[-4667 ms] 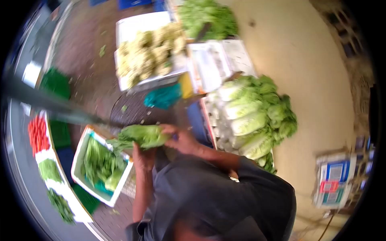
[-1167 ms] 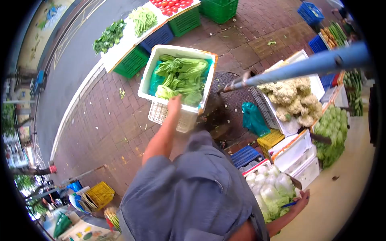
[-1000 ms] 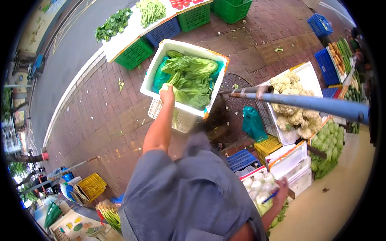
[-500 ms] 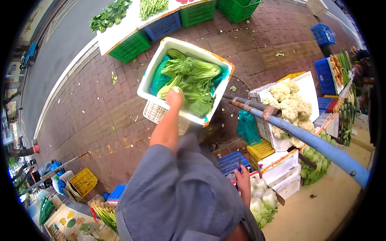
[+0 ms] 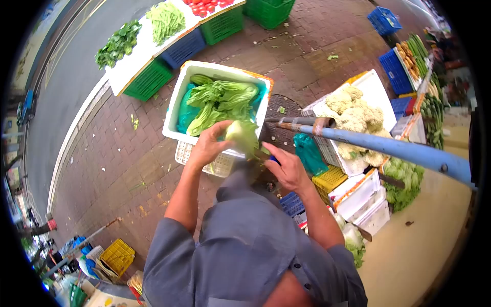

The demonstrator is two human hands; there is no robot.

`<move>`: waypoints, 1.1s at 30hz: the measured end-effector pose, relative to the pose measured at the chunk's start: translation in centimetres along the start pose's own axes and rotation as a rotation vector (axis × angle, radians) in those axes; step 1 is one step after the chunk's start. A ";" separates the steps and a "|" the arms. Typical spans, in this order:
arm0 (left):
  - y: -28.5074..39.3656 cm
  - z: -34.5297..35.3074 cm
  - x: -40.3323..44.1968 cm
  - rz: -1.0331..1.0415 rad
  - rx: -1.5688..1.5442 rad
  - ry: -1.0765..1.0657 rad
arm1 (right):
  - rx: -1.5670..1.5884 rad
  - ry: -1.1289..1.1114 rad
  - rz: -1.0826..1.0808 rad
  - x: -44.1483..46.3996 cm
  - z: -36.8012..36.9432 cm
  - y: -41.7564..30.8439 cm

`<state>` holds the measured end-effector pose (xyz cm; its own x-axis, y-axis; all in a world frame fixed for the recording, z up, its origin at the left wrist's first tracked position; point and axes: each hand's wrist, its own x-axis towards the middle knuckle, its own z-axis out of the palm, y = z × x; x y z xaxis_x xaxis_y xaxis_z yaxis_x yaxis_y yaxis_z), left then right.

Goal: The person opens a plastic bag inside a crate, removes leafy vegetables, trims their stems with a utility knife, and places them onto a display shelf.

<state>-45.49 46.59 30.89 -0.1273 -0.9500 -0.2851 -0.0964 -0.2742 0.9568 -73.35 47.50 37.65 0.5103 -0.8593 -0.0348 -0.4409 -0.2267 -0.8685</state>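
My left hand (image 5: 209,145) is closed around the pale base of a leafy green vegetable (image 5: 242,136), held over the near edge of a white foam box (image 5: 174,115). Close by on the right, my right hand (image 5: 287,168) grips a small tool with a blue handle (image 5: 274,159); its working end is blurred against the vegetable. More leafy greens (image 5: 225,97) lie in the box on a teal plastic bag. The box stands on a white perforated crate (image 5: 220,165).
A blue pole (image 5: 388,147) slants in from the right, above cauliflowers (image 5: 353,113) in a white tray. Foam boxes (image 5: 358,197) and a yellow crate (image 5: 328,181) stand at right. Green beans (image 5: 166,22) and tomatoes (image 5: 204,6) lie on a stand ahead.
My left hand has lifted a vegetable from the box and moved nearer my body. My right hand has come up from the lower right with the blue-handled tool to meet it.
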 end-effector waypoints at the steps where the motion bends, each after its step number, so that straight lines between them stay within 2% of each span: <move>1: 1.1 0.6 -0.2 -0.025 -0.075 -0.074 | -0.031 0.004 -0.035 1.0 -0.4 -0.4; 3: 2.5 1.8 0.0 0.004 -0.208 -0.232 | -0.091 0.005 -0.095 1.8 -1.1 -1.0; 6: 4.3 3.5 0.3 0.015 -0.121 -0.382 | -0.191 -0.081 -0.015 1.3 -2.2 -1.2; 10: 5.1 5.0 1.1 -0.077 -0.062 -0.548 | -0.239 -0.148 0.096 -0.4 -3.7 -2.1; 17: 5.0 6.6 1.4 -0.139 -0.269 -0.688 | -0.115 -0.076 0.087 -3.2 -3.7 -0.6; 21: 4.8 6.9 1.4 -0.080 -0.239 -0.736 | -0.097 -0.103 0.170 -4.1 -3.8 -1.1; 30: 4.3 6.3 0.7 -0.015 -0.030 -0.734 | -0.042 -0.015 0.026 -5.0 -3.2 0.1; 33: 3.9 6.1 0.5 -0.080 -0.083 -0.760 | -0.137 0.011 -0.032 -5.9 -2.9 2.0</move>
<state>-51.95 45.94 34.15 -0.7695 -0.5712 -0.2856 -0.0633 -0.3769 0.9241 -79.45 50.78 37.55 0.5180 -0.8554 -0.0020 -0.5216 -0.3140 -0.7933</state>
